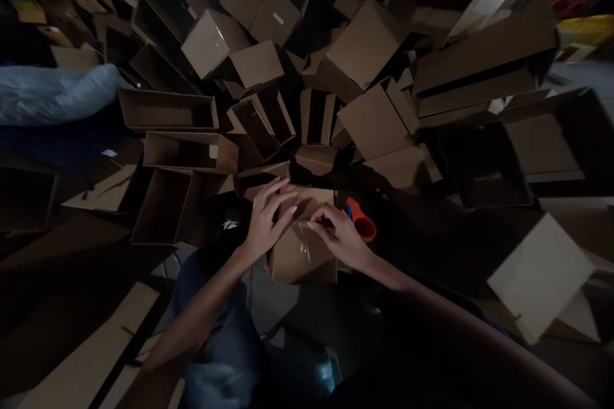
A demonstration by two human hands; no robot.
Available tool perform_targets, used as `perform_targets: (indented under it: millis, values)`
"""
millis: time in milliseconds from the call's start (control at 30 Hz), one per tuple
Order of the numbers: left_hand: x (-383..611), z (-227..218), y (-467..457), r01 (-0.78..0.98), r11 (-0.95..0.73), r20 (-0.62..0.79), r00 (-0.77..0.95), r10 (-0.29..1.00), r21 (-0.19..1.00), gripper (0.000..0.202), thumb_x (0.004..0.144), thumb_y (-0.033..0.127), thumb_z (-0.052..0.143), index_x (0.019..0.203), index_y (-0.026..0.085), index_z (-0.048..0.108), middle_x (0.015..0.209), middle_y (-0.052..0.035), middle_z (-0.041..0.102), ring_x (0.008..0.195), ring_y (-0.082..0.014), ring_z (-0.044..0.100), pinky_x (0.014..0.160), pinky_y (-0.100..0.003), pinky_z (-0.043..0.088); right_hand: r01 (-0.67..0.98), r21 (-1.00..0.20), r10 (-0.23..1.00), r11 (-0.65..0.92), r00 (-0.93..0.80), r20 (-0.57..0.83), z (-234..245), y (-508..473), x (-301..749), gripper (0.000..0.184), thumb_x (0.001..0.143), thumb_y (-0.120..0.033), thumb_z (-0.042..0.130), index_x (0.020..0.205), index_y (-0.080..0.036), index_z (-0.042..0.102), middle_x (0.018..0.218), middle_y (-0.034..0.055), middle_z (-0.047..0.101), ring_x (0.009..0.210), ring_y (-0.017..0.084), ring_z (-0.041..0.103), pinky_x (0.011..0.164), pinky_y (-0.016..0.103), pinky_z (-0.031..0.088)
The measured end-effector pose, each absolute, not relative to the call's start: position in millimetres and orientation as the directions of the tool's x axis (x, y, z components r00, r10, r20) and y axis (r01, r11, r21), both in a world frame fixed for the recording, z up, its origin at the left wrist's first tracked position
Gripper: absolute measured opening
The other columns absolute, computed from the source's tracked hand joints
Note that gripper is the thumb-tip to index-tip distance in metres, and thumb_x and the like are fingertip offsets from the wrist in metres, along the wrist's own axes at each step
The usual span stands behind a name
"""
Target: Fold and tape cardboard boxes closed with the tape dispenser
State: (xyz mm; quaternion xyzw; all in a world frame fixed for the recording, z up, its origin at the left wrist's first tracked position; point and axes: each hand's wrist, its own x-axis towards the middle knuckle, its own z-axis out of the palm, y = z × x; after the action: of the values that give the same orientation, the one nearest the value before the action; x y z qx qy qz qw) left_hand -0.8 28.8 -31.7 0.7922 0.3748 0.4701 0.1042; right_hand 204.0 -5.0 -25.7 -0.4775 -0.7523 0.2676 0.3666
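Observation:
A small brown cardboard box rests in front of me, above my knees. My left hand lies on its top left with fingers stretched flat over the flap. My right hand is on the box's right side, its fingertips pinched on a strip of clear tape that runs down the box's seam. An orange tape dispenser lies just right of my right hand.
A large heap of folded, open cardboard boxes fills the floor ahead and to both sides. Flat cardboard sheets lie at lower left, a pale box at right, a bluish plastic bag at far left.

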Motion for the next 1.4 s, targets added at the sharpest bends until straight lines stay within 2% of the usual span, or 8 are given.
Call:
perform_targets:
  millis: [133,267,400,567,800,1000,1200,1400]
  values:
    - [-6,-24,27,0.460,-0.742,0.598,0.444,0.667,0.487,0.012,0.093,0.035,0.061,0.093,0.026,0.069,0.126,-0.0061,0.066,0.137,-0.0297,0.047,0.111,-0.055,0.039,0.531,-0.733,0.904,0.426,-0.280,0.322,-28,-5,205,0.013,0.096,-0.028,0.057,0.084,-0.022,0.054,0.083,-0.0004,0.062,0.077,0.016,0.058,0.077,0.035,0.040]
    - [-10,-20,27,0.395,-0.763,0.536,0.547,0.643,0.513,0.010,0.088,0.036,0.069,0.090,0.026,0.069,0.133,-0.0070,0.063,0.145,-0.0317,0.035,0.114,-0.059,0.037,0.521,-0.734,0.900,0.435,-0.268,0.343,-31,-5,207,0.013,0.096,-0.027,0.056,0.084,-0.022,0.054,0.084,0.0003,0.060,0.077,0.016,0.057,0.076,0.034,0.040]
    - [-10,-19,29,0.404,-0.740,0.524,0.527,0.669,0.538,0.011,0.090,0.032,0.066,0.082,0.025,0.070,0.133,-0.0065,0.065,0.146,-0.0311,0.035,0.114,-0.062,0.037,0.519,-0.732,0.896,0.443,-0.281,0.343,-33,-5,207,0.012,0.096,-0.027,0.053,0.085,-0.022,0.054,0.084,0.0002,0.061,0.077,0.016,0.057,0.077,0.036,0.039]
    - [-9,-20,31,0.386,-0.719,0.507,0.521,0.687,0.578,0.014,0.092,0.034,0.065,0.082,0.024,0.069,0.131,-0.0072,0.067,0.146,-0.0311,0.036,0.115,-0.064,0.033,0.489,-0.750,0.895,0.445,-0.282,0.347,-33,-3,207,0.011,0.096,-0.027,0.054,0.087,-0.022,0.056,0.081,-0.0009,0.060,0.075,0.016,0.056,0.078,0.036,0.039]
    - [-10,-29,31,0.364,-0.677,0.461,0.523,0.717,0.640,0.014,0.092,0.035,0.064,0.084,0.024,0.068,0.127,-0.0091,0.068,0.142,-0.0300,0.042,0.114,-0.063,0.033,0.426,-0.785,0.890,0.449,-0.289,0.353,-38,-5,206,0.009,0.097,-0.025,0.052,0.091,-0.022,0.058,0.089,0.0030,0.059,0.080,0.016,0.057,0.075,0.033,0.046]
    - [-5,-43,29,0.353,-0.630,0.472,0.440,0.764,0.692,0.015,0.092,0.036,0.063,0.085,0.023,0.065,0.126,-0.0101,0.067,0.137,-0.0289,0.048,0.115,-0.062,0.032,0.445,-0.750,0.870,0.489,-0.306,0.386,-51,-7,207,0.007,0.098,-0.023,0.049,0.099,-0.023,0.056,0.093,0.0043,0.057,0.084,0.017,0.058,0.079,0.036,0.048]
    - [4,-42,29,0.320,-0.603,0.490,0.368,0.790,0.731,0.018,0.094,0.038,0.061,0.084,0.023,0.062,0.127,-0.0104,0.065,0.140,-0.0284,0.044,0.116,-0.061,0.031,0.468,-0.727,0.864,0.503,-0.281,0.417,-40,-3,209,0.005,0.097,-0.023,0.051,0.095,-0.023,0.055,0.091,0.0038,0.056,0.083,0.018,0.056,0.077,0.035,0.048]
    - [6,-48,34,0.338,-0.603,0.470,0.400,0.787,0.723,0.017,0.091,0.038,0.065,0.081,0.024,0.062,0.120,-0.0082,0.068,0.135,-0.0290,0.048,0.115,-0.059,0.033,0.546,-0.682,0.874,0.486,-0.290,0.390,-34,1,212,0.007,0.093,-0.018,0.053,0.089,-0.023,0.056,0.093,0.0037,0.055,0.077,0.016,0.056,0.076,0.035,0.047]
